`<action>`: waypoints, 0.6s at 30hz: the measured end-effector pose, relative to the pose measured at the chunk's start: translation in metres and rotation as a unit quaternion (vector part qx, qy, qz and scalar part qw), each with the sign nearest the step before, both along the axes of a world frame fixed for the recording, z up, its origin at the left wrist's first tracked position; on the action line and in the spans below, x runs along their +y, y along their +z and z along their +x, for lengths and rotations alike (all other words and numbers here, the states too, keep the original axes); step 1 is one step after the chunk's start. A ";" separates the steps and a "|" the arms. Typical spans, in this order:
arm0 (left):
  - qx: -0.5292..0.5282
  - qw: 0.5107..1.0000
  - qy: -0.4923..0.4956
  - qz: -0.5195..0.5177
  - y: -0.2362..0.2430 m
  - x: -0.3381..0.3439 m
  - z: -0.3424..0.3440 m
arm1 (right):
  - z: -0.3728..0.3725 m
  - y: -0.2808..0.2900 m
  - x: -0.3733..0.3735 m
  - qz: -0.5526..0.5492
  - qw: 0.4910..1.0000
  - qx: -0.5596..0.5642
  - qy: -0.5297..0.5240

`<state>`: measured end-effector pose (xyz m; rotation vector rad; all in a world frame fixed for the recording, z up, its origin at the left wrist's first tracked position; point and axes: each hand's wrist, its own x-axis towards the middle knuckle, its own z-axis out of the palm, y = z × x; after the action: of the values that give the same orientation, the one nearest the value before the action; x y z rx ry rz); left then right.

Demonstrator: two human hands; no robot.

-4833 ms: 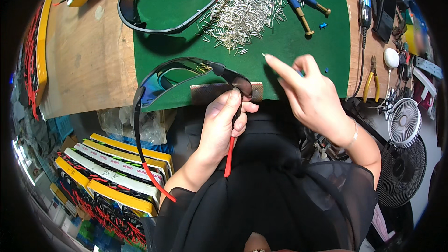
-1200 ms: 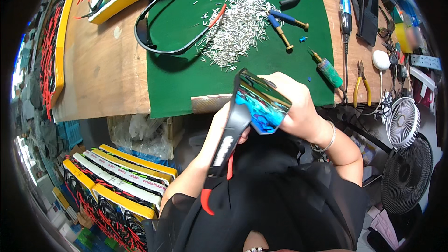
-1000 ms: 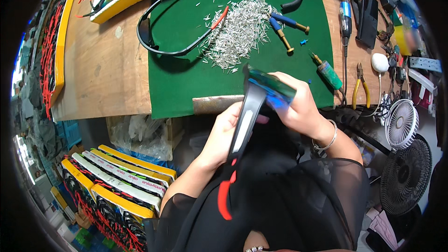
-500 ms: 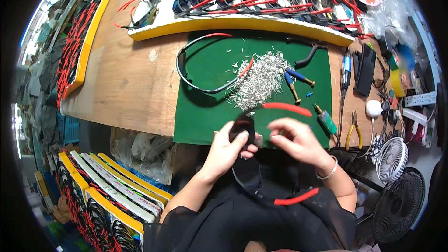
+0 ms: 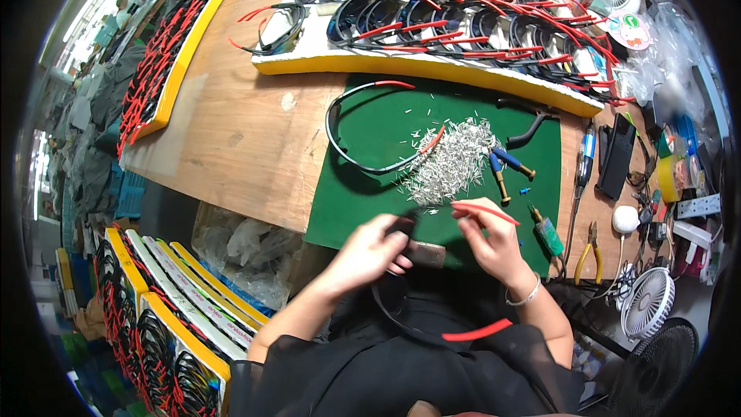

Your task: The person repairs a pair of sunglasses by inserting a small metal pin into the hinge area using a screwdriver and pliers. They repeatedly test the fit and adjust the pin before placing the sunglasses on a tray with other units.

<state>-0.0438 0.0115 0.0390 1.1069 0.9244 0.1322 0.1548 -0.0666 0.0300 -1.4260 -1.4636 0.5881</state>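
Note:
My left hand (image 5: 370, 249) is closed around the dark front of a pair of glasses (image 5: 392, 293), blurred by motion. One of its temples with a red tip hangs below, over my black clothing. The other red tip points right, and the fingers of my right hand (image 5: 494, 243) close on it near its inner end. Below the hands' gap, a small grey metal block (image 5: 429, 254) lies at the mat's near edge. Beyond them a heap of small silvery pins (image 5: 451, 162) is spread on the green mat (image 5: 347, 205). Another pair of glasses (image 5: 351, 156) with red tips lies against the heap.
Yellow-edged foam trays (image 5: 432, 69) full of red-tipped glasses stand at the back, with another tray (image 5: 185, 54) at left. Blue-handled drivers (image 5: 511, 161), a green-handled tool (image 5: 548, 235), yellow pliers (image 5: 590, 255) and a white fan (image 5: 647, 303) are on the right.
The right hand's fingers have come up to the upper red tip and closed on it. The glasses in the left hand have turned a little, uncovering the metal block. The whole view has shifted.

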 end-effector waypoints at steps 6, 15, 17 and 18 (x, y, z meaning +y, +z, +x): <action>0.042 0.933 0.223 0.278 0.006 0.129 -0.048 | 0.004 -0.036 -0.039 -0.077 0.993 -0.047 -0.082; 0.238 0.856 0.142 0.436 -0.022 0.162 -0.004 | 0.002 -0.040 -0.040 0.020 0.993 -0.087 -0.079; 0.275 0.850 0.133 0.430 -0.011 0.144 -0.003 | 0.001 -0.042 -0.038 0.020 0.991 -0.096 -0.090; 0.286 0.844 0.134 0.433 -0.005 0.133 0.002 | 0.001 -0.041 -0.037 0.011 0.989 -0.112 -0.093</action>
<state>-0.0416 0.1449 0.0343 1.9073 1.6398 0.5073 0.1555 -0.1035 -0.0113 -1.6305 -1.4825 0.3017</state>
